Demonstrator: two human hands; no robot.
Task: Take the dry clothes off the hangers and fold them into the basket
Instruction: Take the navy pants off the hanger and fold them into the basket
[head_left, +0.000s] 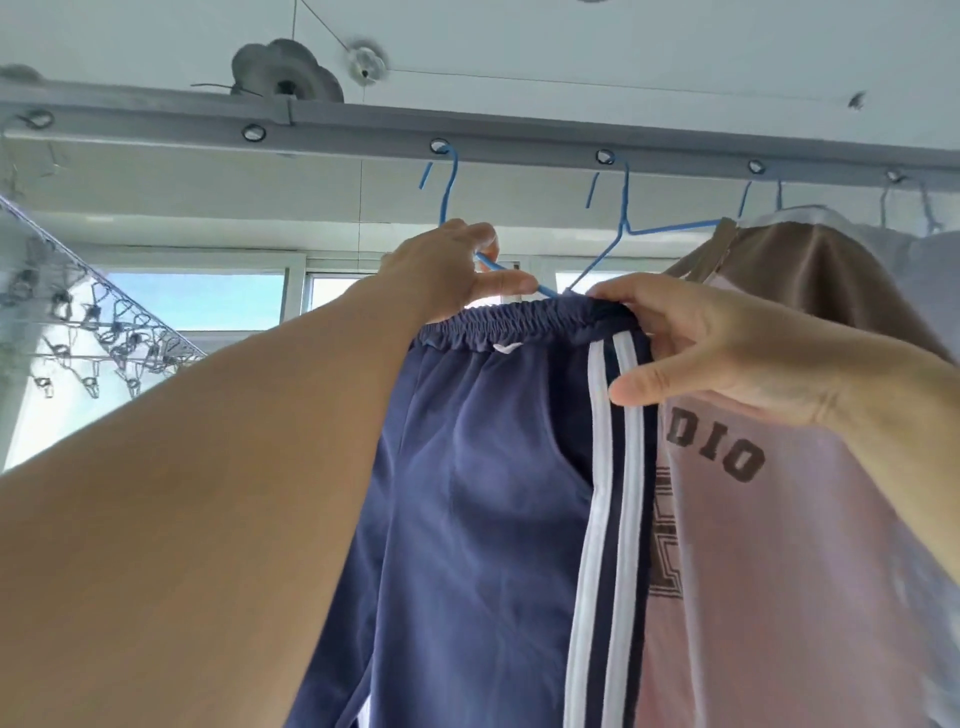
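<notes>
The left hand (447, 270) grips a blue wire hanger (451, 192); the right hand (727, 348) pinches the navy track pants' (483, 493) elastic waistband.

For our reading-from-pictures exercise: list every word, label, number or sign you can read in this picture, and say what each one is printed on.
"DIO": brown block letters on the pink shirt; the word's start is hidden behind the right hand.
Brown block print lower on the same shirt: mostly covered by the blue trousers, not readable.
White tag at the trousers' waistband: no readable text.
Nothing else carries writing.
</notes>
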